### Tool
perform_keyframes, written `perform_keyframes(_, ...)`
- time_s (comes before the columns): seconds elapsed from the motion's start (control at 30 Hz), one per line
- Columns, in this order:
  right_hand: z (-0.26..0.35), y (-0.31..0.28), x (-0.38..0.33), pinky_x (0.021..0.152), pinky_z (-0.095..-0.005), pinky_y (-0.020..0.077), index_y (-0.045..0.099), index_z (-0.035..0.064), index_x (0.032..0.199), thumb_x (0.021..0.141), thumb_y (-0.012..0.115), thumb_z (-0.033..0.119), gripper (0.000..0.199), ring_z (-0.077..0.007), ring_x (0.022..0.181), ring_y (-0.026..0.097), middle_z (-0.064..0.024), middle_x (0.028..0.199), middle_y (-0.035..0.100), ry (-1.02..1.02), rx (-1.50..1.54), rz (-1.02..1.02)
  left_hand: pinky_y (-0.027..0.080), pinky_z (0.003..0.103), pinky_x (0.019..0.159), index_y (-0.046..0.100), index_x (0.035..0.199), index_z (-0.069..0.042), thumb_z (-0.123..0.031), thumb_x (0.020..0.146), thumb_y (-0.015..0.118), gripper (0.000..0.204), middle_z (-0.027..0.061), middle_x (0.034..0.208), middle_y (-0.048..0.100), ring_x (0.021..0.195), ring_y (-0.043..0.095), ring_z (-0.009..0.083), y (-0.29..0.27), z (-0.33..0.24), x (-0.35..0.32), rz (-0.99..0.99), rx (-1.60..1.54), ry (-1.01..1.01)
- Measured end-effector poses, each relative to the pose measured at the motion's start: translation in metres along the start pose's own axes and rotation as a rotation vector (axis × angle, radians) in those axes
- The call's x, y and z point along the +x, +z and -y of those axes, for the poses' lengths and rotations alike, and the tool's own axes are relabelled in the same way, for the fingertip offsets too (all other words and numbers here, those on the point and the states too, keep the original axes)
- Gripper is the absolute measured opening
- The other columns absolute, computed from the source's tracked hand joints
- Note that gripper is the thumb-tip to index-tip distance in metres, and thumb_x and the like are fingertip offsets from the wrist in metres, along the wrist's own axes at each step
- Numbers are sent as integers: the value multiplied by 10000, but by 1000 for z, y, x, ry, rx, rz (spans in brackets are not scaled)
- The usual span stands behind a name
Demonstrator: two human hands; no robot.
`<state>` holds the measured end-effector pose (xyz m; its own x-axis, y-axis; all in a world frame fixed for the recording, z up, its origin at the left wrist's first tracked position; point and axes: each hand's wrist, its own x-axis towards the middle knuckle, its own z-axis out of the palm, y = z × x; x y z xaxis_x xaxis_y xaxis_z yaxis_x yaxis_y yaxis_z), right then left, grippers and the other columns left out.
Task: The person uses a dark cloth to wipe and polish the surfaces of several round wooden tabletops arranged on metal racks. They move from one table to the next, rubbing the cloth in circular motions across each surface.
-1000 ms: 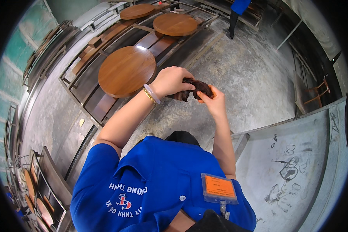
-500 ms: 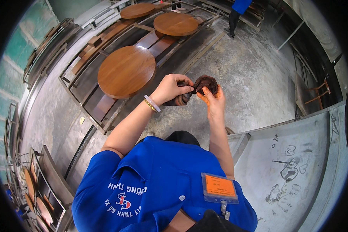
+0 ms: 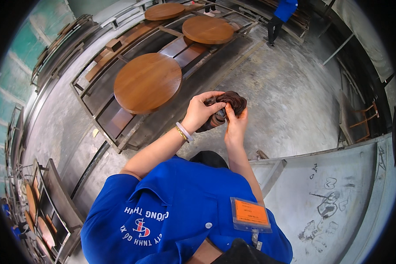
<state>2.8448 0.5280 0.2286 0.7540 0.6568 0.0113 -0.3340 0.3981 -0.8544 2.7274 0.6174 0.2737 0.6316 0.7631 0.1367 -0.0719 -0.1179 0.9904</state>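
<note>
A crumpled dark brown rag [image 3: 234,99], apparently stained, is held up between my two hands in front of my chest. My left hand [image 3: 199,113] pinches its left side, thumb and fingers closed on the cloth. From below, my right hand [image 3: 236,127] grips the bunched part, with its thumb pressed on the front. A loose, streaked fold of the rag hangs beneath my left fingers. My hands are close together, and some fingertips are hidden behind the cloth.
Beyond my hands, round brown wooden tabletops [image 3: 148,82] lie on a long metal rack [image 3: 112,143]. A pale marked panel [image 3: 325,189] stands at my right. More boards lean on a rack [image 3: 59,193] at the lower left. A person in blue [image 3: 282,15] is far off at the upper right.
My hands have come closer together, the right moving left and slightly down. The rag is now bunched between them, where a twisted stretch joined two parts before.
</note>
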Motion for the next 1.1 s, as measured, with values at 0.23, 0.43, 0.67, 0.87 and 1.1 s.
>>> perform_keyframes(0.23, -10, 1, 30, 1002, -318, 584, 565, -7, 1461, 976, 802, 82, 547, -163, 1158, 683, -110, 1318, 680, 136, -118, 253, 590, 277, 857, 764, 1271, 15, -68, 976, 770, 306, 61, 1076, 802, 932, 700, 85, -30, 11, 23, -77, 43, 15)
perform_keyframes(0.43, 0, 21, 89, 798, -311, 656, 642, 25, 1430, 956, 832, 142, 523, -161, 1056, 732, -103, 1228, 734, 83, -512, 489, 584, 284, 822, 790, 1219, -13, -85, 957, 779, 272, 48, 1033, 812, 900, 703, 83, -70, 10, 62, -25, 237, 7)
perform_keyframes(0.67, -35, 60, 145, 740, -298, 661, 708, 43, 1354, 969, 817, 156, 416, -145, 976, 748, -69, 1143, 766, 257, -457, 424, 572, 321, 896, 802, 1193, -29, -66, 949, 781, 248, 87, 1101, 766, 982, 721, 205, -97, 43, 101, -177, 360, 298)
perform_keyframes(0.87, -69, 87, 167, 739, -307, 660, 688, 36, 1360, 972, 814, 154, 425, -149, 1001, 744, -79, 1177, 756, 355, -402, 492, 568, 308, 897, 788, 1183, -21, -54, 928, 804, 258, 77, 1107, 753, 979, 706, 172, -124, 69, 111, -298, 217, 156)
perform_keyframes(1.1, -66, 126, 197, 771, -339, 665, 642, 24, 1384, 967, 820, 175, 478, -164, 1039, 732, -85, 1207, 736, 458, -469, 680, 597, 300, 878, 721, 1294, -45, -51, 898, 832, 411, 77, 1130, 795, 961, 754, 148, -139, 49, 116, -413, 224, 76)
